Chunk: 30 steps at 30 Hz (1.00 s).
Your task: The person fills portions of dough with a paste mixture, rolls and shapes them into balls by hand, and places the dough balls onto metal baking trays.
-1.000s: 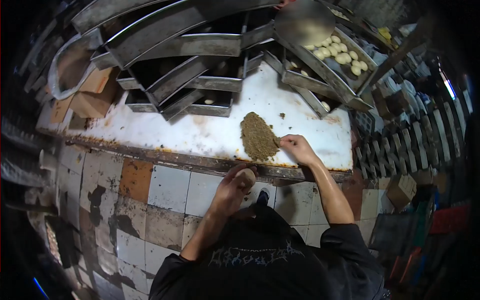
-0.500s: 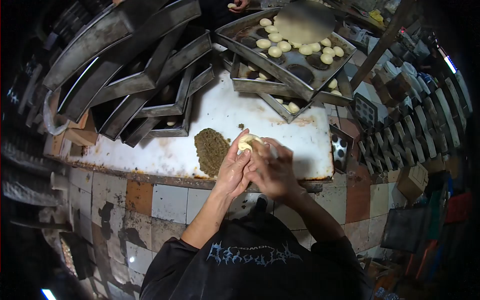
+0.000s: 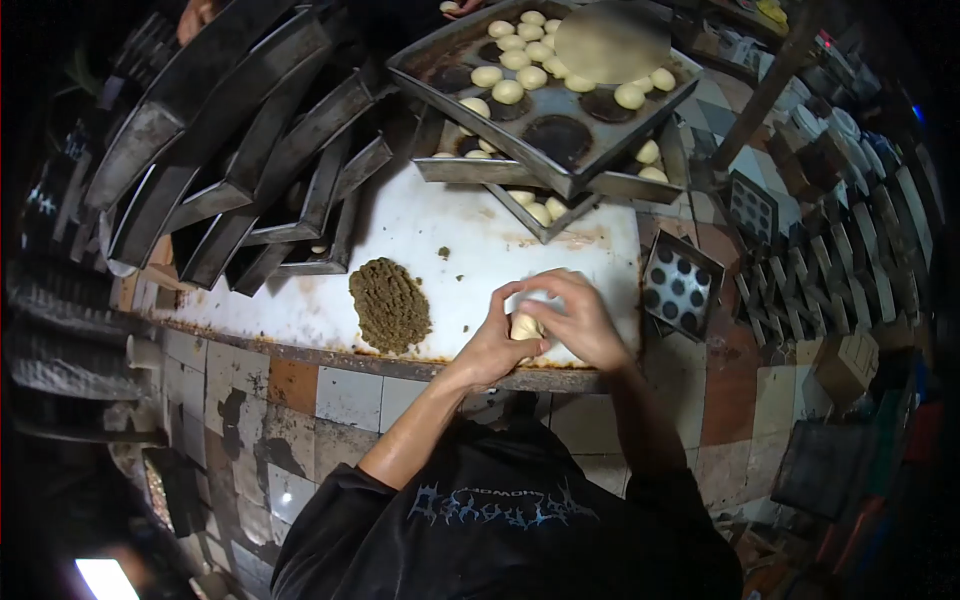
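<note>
A pale ball of dough (image 3: 527,328) sits between my two hands, low over the front edge of the white table. My left hand (image 3: 487,352) is wrapped round it, thumb along its near side. From the right, my right hand (image 3: 588,322) curls over the dough with its fingers bent against the top; part of the ball is hidden by these fingers. Left of my hands lies a heap of brown, crumbly filling (image 3: 388,306), with a few crumbs beside it.
Stacked metal trays (image 3: 560,185) holding several dough balls (image 3: 508,92) stand at the back. More deep trays (image 3: 330,265) are piled crosswise on the left of the white tabletop (image 3: 430,220). A tray with dark round spots (image 3: 680,287) is right of the table. Another person's hand (image 3: 195,18) shows top left.
My hands have come down and slightly right with the dough. It showed an open, hollow shape before; now it looks rounder, with my fingers closed over it. The view has shifted.
</note>
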Tool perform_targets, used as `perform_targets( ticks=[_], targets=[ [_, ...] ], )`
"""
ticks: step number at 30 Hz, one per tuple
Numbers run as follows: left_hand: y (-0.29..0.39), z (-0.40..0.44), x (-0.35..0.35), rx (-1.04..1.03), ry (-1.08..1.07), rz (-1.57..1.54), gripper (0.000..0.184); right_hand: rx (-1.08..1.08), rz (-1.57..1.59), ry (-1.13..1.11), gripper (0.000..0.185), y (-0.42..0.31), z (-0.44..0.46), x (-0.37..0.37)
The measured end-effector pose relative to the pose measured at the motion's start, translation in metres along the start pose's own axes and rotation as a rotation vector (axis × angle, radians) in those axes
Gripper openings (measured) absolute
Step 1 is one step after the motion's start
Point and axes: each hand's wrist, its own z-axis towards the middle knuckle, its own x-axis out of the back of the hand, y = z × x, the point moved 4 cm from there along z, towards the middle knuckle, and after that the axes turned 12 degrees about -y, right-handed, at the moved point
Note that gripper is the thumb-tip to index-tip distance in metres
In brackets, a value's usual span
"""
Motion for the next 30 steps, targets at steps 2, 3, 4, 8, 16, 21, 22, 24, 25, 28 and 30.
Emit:
perform_targets(
  ticks=[2,3,4,8,16,21,22,24,25,28,30],
  targets=[
    [-0.001,0.007,-0.004,-0.121,-0.078,0.007,0.074,-0.155,0.201,-0.404,0.011,0.018,-0.003,-0.013],
    [0.001,0.007,0.001,-0.112,-0.104,-0.230,0.071,-0.091,0.101,-0.311,0.011,0.014,-0.006,-0.008],
    [0.003,0.005,0.002,-0.099,-0.125,-0.474,0.068,-0.088,0.101,-0.308,0.011,0.018,-0.013,-0.014],
    [-0.012,0.023,0.000,-0.305,0.190,-0.744,0.053,0.128,-0.264,0.177,0.023,0.020,-0.052,-0.046],
    [-0.026,0.049,0.008,-0.395,0.151,1.137,0.053,-0.139,-0.190,0.289,0.016,0.081,-0.046,-0.009],
    [0.023,0.000,0.064,-0.461,0.425,0.367,0.057,-0.044,-0.240,-0.138,0.011,0.094,0.022,-0.086],
    [0.024,-0.014,0.080,-0.535,0.471,0.333,0.050,0.000,-0.538,-0.263,0.013,0.084,0.007,-0.106],
    [0.025,-0.047,0.100,-0.543,0.502,0.255,0.047,0.289,-0.536,-0.195,0.012,0.060,-0.038,-0.100],
    [0.023,-0.063,0.105,-0.521,0.464,0.201,0.041,0.396,-0.521,-0.086,0.015,0.087,-0.067,-0.084],
    [-0.003,-0.098,0.126,-0.511,0.484,0.363,0.030,0.100,-0.853,-0.214,0.017,0.095,-0.049,-0.012],
    [-0.015,-0.107,0.140,-0.515,0.459,0.381,0.028,-0.046,-0.776,0.152,0.014,0.102,0.008,0.000]
  ],
)
